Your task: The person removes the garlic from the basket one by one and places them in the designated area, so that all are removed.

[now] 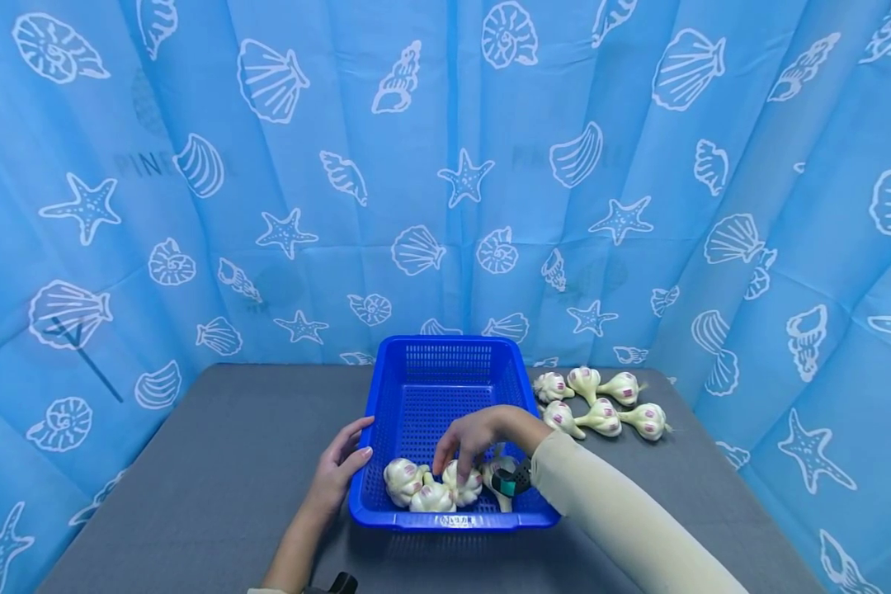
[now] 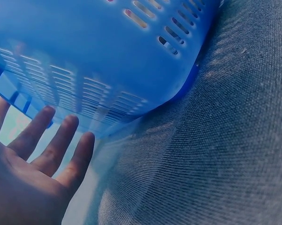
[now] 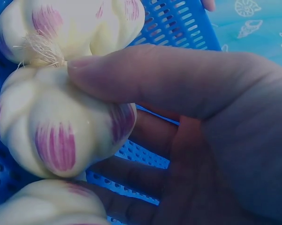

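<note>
A blue plastic basket (image 1: 453, 388) with slotted walls stands on the table, several garlic bulbs (image 1: 433, 497) lying at its near end. My right hand (image 1: 478, 433) reaches down into it and holds one garlic bulb (image 1: 462, 483). In the right wrist view, the thumb lies on top of this purple-streaked bulb (image 3: 56, 136), with fingers round its side. Other bulbs sit right against it. My left hand (image 1: 337, 466) is at the basket's left rim; in the left wrist view, its spread, fairly straight fingers (image 2: 61, 145) lie along the outer wall.
To the right of the basket, several more garlic bulbs (image 1: 601, 417) lie in two rows on the grey table (image 1: 252, 429). A blue curtain (image 1: 445, 206) with white shell prints hangs behind the table and along both sides.
</note>
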Motion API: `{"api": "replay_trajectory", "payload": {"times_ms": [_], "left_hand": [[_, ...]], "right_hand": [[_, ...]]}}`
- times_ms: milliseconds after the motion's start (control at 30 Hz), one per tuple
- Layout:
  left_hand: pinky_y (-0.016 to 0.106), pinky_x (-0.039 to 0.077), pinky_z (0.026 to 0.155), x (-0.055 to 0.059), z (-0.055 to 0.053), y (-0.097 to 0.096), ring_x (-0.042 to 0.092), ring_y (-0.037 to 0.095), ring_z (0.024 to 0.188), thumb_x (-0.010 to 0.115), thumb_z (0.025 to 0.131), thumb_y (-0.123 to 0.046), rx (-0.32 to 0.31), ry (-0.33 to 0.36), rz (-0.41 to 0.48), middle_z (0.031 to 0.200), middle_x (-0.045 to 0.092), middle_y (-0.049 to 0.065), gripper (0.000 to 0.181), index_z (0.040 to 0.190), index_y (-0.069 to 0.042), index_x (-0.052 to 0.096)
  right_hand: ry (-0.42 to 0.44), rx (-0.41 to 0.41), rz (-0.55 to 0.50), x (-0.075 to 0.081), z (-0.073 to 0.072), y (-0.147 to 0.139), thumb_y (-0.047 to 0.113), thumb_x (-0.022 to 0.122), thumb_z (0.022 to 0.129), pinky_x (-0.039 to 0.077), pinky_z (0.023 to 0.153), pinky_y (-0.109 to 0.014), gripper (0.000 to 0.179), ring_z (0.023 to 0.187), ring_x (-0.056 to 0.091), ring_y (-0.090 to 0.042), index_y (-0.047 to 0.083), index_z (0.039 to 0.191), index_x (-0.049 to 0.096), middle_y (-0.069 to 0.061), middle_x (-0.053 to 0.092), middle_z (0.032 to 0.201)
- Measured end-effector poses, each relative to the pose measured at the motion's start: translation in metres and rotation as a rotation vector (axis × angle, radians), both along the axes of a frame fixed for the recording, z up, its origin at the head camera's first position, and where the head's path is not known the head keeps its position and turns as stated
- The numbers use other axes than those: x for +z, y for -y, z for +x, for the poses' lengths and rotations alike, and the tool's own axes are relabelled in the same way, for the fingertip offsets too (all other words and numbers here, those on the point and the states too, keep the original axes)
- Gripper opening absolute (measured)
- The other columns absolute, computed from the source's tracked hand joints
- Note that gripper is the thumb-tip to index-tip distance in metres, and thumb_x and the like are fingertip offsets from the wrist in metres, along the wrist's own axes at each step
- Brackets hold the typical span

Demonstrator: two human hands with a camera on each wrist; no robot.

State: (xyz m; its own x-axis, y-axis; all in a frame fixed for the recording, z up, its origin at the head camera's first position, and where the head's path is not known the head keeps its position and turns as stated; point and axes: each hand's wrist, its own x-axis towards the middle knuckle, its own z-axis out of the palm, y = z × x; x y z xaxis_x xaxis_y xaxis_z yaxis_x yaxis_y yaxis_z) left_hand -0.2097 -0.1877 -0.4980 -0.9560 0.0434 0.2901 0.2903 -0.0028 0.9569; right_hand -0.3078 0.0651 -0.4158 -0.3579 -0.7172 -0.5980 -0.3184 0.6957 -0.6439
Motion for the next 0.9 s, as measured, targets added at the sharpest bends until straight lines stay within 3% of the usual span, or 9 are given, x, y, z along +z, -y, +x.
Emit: {"api": "replay_trajectory", "payload": {"times_ms": [200, 433, 633, 900], "left_hand": [[0.038, 0.047, 0.089, 0.0018, 0.0017, -0.0007, 0.050, 0.041, 0.120, 0.054, 0.096, -0.008, 0.007, 0.005, -0.012, 0.137, 0.049, 0.026, 0.045, 0.140, -0.004, 0.048], [0.035, 0.047, 0.087, 0.0011, 0.0009, -0.0005, 0.050, 0.040, 0.120, 0.054, 0.096, -0.009, 0.001, 0.020, 0.001, 0.137, 0.049, 0.026, 0.045, 0.140, -0.005, 0.048], [0.035, 0.047, 0.087, 0.0006, 0.0004, -0.0005, 0.050, 0.042, 0.120, 0.054, 0.095, -0.009, 0.003, 0.019, -0.001, 0.137, 0.049, 0.026, 0.045, 0.139, -0.004, 0.049], [0.047, 0.045, 0.092, 0.0010, 0.0015, -0.0006, 0.049, 0.042, 0.122, 0.054, 0.096, -0.011, 0.005, 0.011, -0.019, 0.138, 0.048, 0.025, 0.045, 0.140, -0.006, 0.049]], "right_hand": [[-0.030, -0.007, -0.037, 0.0010, 0.0017, -0.0012, -0.003, 0.069, 0.082, 0.048, 0.084, -0.027, 0.035, 0.106, 0.057, -0.012, 0.012, 0.113, 0.070, 0.004, 0.066, 0.112], [0.002, -0.085, -0.053, 0.0011, 0.0028, -0.0029, -0.004, 0.068, 0.081, 0.052, 0.081, -0.044, 0.036, 0.094, 0.060, -0.010, 0.011, 0.114, 0.069, 0.005, 0.066, 0.105], [0.053, -0.120, -0.059, 0.0011, 0.0040, -0.0037, -0.004, 0.066, 0.082, 0.054, 0.075, -0.044, 0.036, 0.092, 0.062, -0.013, 0.011, 0.114, 0.069, 0.003, 0.065, 0.107], [0.096, -0.146, -0.066, -0.0023, 0.0043, -0.0054, -0.001, 0.065, 0.085, 0.055, 0.075, -0.041, 0.029, 0.091, 0.062, -0.015, 0.010, 0.112, 0.070, 0.003, 0.065, 0.112]]}}
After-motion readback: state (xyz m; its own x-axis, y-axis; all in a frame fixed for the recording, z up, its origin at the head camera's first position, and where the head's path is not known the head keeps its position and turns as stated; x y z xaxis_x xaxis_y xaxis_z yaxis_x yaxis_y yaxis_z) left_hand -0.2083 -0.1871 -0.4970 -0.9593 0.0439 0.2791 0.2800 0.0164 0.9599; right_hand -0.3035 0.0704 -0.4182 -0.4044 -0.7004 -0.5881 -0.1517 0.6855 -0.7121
